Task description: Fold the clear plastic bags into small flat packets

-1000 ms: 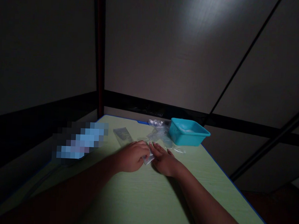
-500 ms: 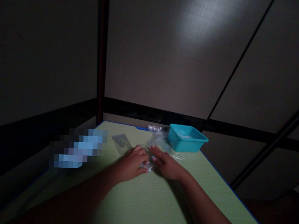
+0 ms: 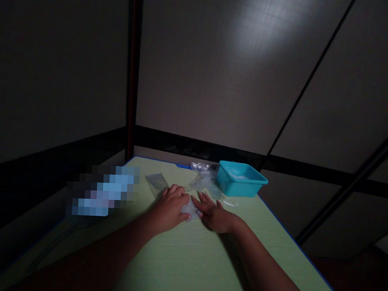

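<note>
Between my hands a small clear plastic bag lies on the green tabletop. My left hand is closed on its left side, fingers curled and thumb along the near edge. Flat and open, my right hand rests its stretched fingers on or beside the bag's right side. The hands hide part of it. Just past my left hand lies another clear plastic bag, partly covered by the fingers. More loose clear plastic is spread beyond my right hand.
A turquoise plastic basin with something whitish inside stands at the back right, near the blue table edge. At the left edge is a blurred-out bluish object. Panelled walls rise behind the table.
My right hand's fingers have spread and shifted slightly at the bag. More of the bag shows between my hands, looking flatter. My left hand has barely moved.
</note>
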`<state>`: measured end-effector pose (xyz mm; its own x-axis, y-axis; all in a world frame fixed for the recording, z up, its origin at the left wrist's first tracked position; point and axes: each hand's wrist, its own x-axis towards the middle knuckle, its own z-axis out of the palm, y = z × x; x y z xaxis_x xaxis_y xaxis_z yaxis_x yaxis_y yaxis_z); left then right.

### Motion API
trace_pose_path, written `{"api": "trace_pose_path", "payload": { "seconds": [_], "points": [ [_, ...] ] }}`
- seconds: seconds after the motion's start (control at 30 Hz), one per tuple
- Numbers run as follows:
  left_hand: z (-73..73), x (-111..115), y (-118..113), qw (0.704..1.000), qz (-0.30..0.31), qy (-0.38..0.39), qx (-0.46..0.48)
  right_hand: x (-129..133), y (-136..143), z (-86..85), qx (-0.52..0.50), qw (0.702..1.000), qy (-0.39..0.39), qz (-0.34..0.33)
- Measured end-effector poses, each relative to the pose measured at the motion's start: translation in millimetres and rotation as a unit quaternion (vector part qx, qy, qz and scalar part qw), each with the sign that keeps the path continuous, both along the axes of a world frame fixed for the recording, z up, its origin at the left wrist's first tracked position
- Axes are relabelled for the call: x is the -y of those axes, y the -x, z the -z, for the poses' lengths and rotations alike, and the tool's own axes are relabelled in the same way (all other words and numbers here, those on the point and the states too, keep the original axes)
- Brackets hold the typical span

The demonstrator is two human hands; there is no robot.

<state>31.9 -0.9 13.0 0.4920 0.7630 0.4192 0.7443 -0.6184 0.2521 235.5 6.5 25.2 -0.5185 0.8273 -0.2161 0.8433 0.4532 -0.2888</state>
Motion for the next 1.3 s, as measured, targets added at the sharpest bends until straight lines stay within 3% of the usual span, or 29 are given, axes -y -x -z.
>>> {"api": "trace_pose_path", "payload": {
  "seconds": [0.2,0.37,0.6,0.67,0.83,0.9,1.1,1.3],
  "points": [
    [7.7,-4.0,1.4,1.0,-0.012,0.015,0.003,2.8,11.2,-0.3,-0.109,0.99,-0.084,-0.013],
    [8.1,-7.3,1.8,1.0,-0.029,0.001,-0.007,6.8,16.8,1.0,-0.07,0.994,-0.029,-0.077],
    [6.7,-7.3,6.0,0.998,-0.059,0.007,-0.011,8.7,15.1,0.6,-0.019,0.999,-0.018,-0.044],
    [2.2,-4.7,4.4,0.999,-0.043,0.009,-0.003,9.2,15.4,0.4,-0.009,0.999,-0.013,-0.036],
    [-9.2,3.6,-4.9,0.996,0.066,-0.004,0.062,11.2,17.3,1.2,-0.006,0.999,-0.014,-0.029],
    [-9.7,3.8,-6.5,0.994,0.076,-0.005,0.072,10.6,17.5,1.3,-0.031,0.999,-0.021,-0.031],
    [-2.5,-5.1,-1.2,0.999,-0.008,0.001,0.042,2.6,12.3,-3.5,-0.165,0.975,-0.134,0.057],
    [3.3,-3.2,-3.1,0.999,-0.043,0.021,-0.01,4.2,7.1,-8.9,-0.114,0.99,-0.077,-0.016]
  ]
}}
